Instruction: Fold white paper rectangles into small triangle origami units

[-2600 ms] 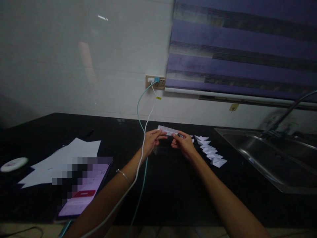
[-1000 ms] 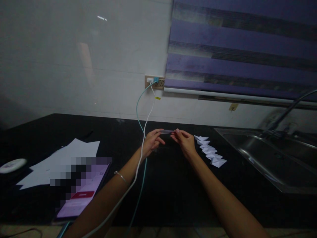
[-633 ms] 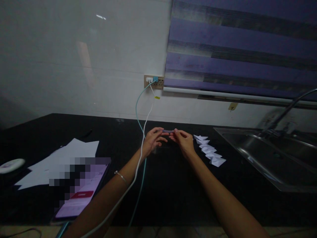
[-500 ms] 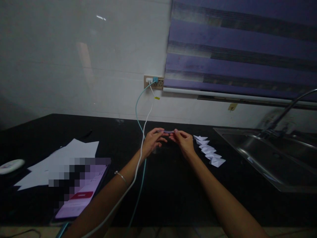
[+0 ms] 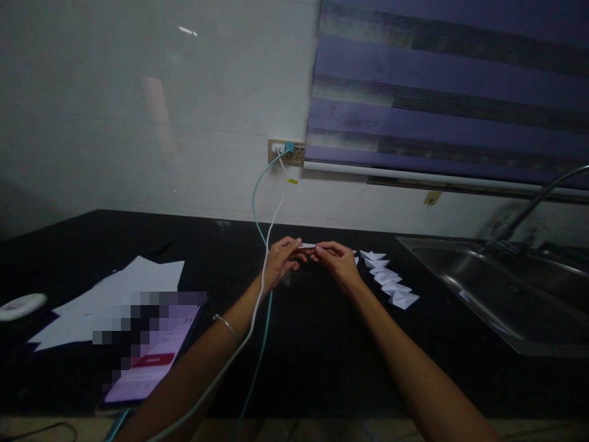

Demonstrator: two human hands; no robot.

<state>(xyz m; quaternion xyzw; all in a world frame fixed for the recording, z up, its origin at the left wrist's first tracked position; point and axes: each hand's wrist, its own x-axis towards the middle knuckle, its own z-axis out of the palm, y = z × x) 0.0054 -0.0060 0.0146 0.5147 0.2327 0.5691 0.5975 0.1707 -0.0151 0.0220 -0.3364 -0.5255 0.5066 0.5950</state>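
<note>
A small folded piece of white paper [image 5: 308,245] is held up between my two hands, above the black counter. My left hand [image 5: 281,261] pinches its left end between thumb and fingers, the lower fingers loosely curled. At the other end, my right hand [image 5: 339,261] grips the paper with thumb and forefinger. To the right of that hand lies a slanting row of several folded white paper boats [image 5: 388,277]. Part of another white folded piece shows just behind my right wrist.
Loose white sheets [image 5: 138,276] and a lit tablet-like screen [image 5: 147,374] lie on the left, with a white rounded object [image 5: 22,306] beyond. White and teal cables [image 5: 254,196] run from the wall socket [image 5: 298,153] across my left arm's area. A steel sink [image 5: 488,294] is on the right.
My right hand has shifted slightly left, closer to my left hand. The paper between them now shows a brighter face, and white paper has come into view behind my right wrist.
</note>
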